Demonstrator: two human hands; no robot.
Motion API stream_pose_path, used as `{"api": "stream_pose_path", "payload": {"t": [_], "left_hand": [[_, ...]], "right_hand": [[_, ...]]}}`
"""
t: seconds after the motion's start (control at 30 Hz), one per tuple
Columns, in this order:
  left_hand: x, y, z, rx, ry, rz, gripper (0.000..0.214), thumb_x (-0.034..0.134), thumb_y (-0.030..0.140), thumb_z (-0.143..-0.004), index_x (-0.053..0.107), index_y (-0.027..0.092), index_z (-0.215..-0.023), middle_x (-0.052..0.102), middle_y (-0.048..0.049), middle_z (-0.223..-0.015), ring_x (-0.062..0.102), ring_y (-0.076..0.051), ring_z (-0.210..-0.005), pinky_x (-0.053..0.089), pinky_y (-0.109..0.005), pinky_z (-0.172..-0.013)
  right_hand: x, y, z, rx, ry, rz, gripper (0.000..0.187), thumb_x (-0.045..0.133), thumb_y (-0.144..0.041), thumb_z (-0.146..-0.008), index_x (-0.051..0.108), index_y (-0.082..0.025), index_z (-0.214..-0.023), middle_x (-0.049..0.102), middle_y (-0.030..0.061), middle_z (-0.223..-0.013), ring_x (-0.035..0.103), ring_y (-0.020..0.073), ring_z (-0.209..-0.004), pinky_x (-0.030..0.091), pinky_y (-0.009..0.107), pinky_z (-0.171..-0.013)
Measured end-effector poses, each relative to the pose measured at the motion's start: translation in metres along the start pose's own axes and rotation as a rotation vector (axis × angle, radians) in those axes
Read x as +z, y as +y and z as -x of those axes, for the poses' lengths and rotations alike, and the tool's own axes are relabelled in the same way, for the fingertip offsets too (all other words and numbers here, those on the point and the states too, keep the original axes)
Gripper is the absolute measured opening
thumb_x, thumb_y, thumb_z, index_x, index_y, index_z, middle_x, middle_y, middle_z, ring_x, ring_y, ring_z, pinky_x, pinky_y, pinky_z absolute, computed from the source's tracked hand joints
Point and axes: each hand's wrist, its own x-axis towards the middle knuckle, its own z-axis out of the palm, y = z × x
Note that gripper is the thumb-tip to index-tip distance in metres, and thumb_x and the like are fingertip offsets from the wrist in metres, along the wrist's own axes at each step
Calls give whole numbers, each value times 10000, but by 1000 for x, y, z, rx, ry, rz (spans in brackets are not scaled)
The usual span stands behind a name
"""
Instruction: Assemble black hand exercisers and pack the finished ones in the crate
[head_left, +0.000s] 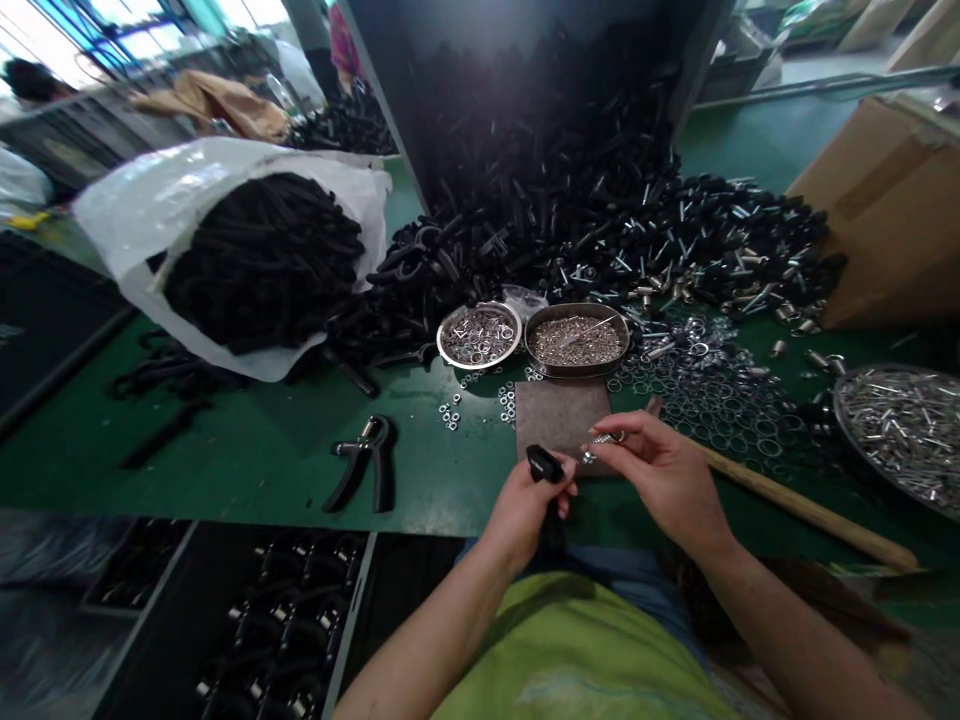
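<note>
My left hand (525, 505) is closed around a black plastic handle piece (544, 464), whose top end sticks out above my fingers. My right hand (660, 470) pinches a small metal spring or screw part (604, 440) just to the right of that handle, the two nearly touching. Both hands hover over the near edge of a green table (247, 450), above a grey square plate (561, 412).
Two round metal dishes of small rings (479, 335) and tiny parts (576, 341) stand behind the plate. A finished black hand gripper (365, 462) lies left. Piles of black handles (555, 200), a white sack (225, 250), loose rings (720, 390), a wooden stick (810, 510), a metal tray (900, 430), a cardboard box (885, 210).
</note>
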Motion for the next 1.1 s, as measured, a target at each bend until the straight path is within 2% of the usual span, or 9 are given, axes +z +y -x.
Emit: {"api": "stream_pose_path", "payload": {"t": [0.1, 0.17, 0.43, 0.57, 0.67, 0.73, 0.83, 0.93, 1.1], "left_hand": [[10, -5, -3, -215, -80, 230, 337, 790, 298, -588, 551, 140, -767, 427, 58, -567, 333, -25, -452, 246, -143, -428], [16, -6, -4, -248, -123, 256, 344, 799, 260, -561, 536, 136, -744, 404, 63, -569, 317, -20, -462, 233, -137, -427], [25, -9, -4, -112, -194, 132, 241, 716, 235, -609, 505, 159, -697, 336, 77, -539, 280, -38, -468, 220, -169, -439], [23, -3, -3, -29, -141, -204, 266, 711, 324, -636, 569, 168, -796, 425, 52, -600, 333, -62, -496, 253, -190, -440], [17, 8, 1, 0, -229, -418, 285, 731, 316, -618, 593, 164, -816, 492, 32, -656, 387, -74, -539, 289, -192, -463], [11, 13, 4, -57, -296, -450, 291, 735, 321, -616, 581, 161, -804, 489, 33, -643, 395, -76, -537, 292, -190, -456], [2, 9, 8, -161, -349, -287, 312, 705, 367, -651, 514, 178, -808, 431, 65, -554, 350, -66, -462, 267, -190, -423], [-2, 2, 7, -145, -310, -105, 283, 643, 384, -718, 471, 189, -828, 391, 85, -523, 303, -51, -416, 238, -185, -410], [-7, 8, -2, -11, -191, -141, 360, 644, 399, -749, 564, 151, -998, 520, 3, -726, 468, -86, -599, 382, -196, -520]], "right_hand": [[-1, -9, 4, -46, 2, 3, 154, 708, -313, -696, 658, -256, -830, 679, 0, -759, 630, 168, -647, 525, 304, -589], [0, -12, 6, -75, -8, 16, 126, 693, -292, -713, 655, -260, -828, 681, 4, -795, 637, 175, -686, 524, 304, -599], [1, 0, 12, -318, -46, 353, 124, 594, -205, -796, 657, -279, -874, 672, 15, -894, 625, 200, -874, 488, 351, -788], [-1, 8, 8, -233, -51, 320, 98, 582, -220, -798, 647, -257, -861, 667, 10, -895, 626, 188, -853, 482, 331, -773], [-9, 15, -6, -67, -183, 206, 108, 591, -288, -798, 630, -230, -880, 664, 3, -830, 628, 175, -764, 491, 307, -690], [-21, 21, -25, -51, -267, 270, 138, 559, -322, -826, 631, -220, -884, 660, 2, -797, 612, 170, -738, 480, 307, -677], [-43, 35, -62, -220, -127, 677, 121, 547, -260, -832, 653, -203, -821, 650, 41, -847, 558, 207, -861, 433, 355, -793], [-59, 51, -94, -279, -71, 1012, 53, 615, -193, -765, 665, -187, -780, 620, 92, -873, 494, 263, -949, 407, 382, -807], [-60, 54, -105, -286, -95, 1013, 44, 609, -189, -770, 609, -177, -727, 608, 87, -908, 493, 249, -975, 403, 367, -834]]}}
